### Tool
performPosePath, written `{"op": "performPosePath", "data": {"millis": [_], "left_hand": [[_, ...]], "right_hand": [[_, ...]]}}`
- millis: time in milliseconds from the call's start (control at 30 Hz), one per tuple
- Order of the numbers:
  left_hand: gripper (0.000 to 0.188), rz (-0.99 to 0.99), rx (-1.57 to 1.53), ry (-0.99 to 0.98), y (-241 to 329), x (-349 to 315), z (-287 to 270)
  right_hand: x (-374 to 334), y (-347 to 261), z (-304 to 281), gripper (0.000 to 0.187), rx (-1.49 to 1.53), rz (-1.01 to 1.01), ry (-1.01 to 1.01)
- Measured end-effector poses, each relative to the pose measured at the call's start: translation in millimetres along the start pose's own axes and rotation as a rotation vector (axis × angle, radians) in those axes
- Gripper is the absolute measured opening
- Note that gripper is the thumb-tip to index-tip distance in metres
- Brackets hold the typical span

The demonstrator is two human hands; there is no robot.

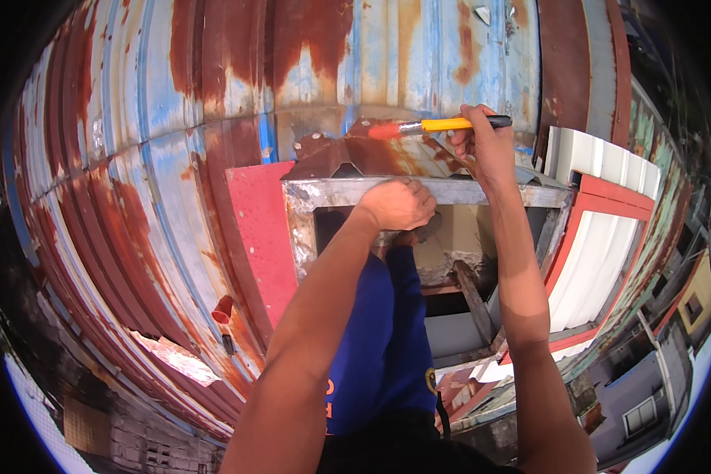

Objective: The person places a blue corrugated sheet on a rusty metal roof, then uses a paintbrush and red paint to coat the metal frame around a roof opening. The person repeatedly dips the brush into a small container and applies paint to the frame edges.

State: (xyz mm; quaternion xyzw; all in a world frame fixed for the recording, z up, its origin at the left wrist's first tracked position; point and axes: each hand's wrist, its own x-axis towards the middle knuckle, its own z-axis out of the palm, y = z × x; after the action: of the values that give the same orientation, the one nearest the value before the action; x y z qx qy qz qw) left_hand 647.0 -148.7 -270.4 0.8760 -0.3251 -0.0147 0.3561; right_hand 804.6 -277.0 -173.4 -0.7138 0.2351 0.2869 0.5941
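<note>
Fingers [460,144] of the right hand [488,148] pinch the paintbrush [442,124] — it lies crosswise, bristles pointing left over rusty sheeting [324,152] (contact, I can't tell); the left hand [399,205] curls on the frame [466,191].

- Over to the right stood white ribbed panels [596,268] edged with red trim [618,197].
- Past them ran green corrugated roofing [670,201], badly weathered.
- At the far right I saw a yellow-walled house [707,283] with a small dark window [693,309].
- Below that was a grey building [618,395], its window [640,416] pale-framed.
- A pale pole [659,359] slanted nearby.
- Down at lower left was a grey block wall [154,444].
</note>
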Motion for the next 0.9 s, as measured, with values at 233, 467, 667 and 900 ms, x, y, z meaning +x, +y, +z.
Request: {"op": "performPosePath", "data": {"millis": [233,467,667,900], "left_hand": [[0.019,0.214,0.068,-0.126,1,-12,-1],[0.027,0.28,0.118,-0.043,-1,-11,0],[0.032,0.266,0.11,-0.042,-1,-10,-1],[0.035,0.237,0.094,-0.041,0,-9,1]], "right_hand": [[11,-11,23,0.025,-0.224,0.018,-0.04],[5,-5,56,0.033,-0.356,-0.03,-0.135],[1,7,40,0.033,-0.446,0.005,-0.117],[1,-4,2,0.034,-0.621,-0.031,-0.113]]}}
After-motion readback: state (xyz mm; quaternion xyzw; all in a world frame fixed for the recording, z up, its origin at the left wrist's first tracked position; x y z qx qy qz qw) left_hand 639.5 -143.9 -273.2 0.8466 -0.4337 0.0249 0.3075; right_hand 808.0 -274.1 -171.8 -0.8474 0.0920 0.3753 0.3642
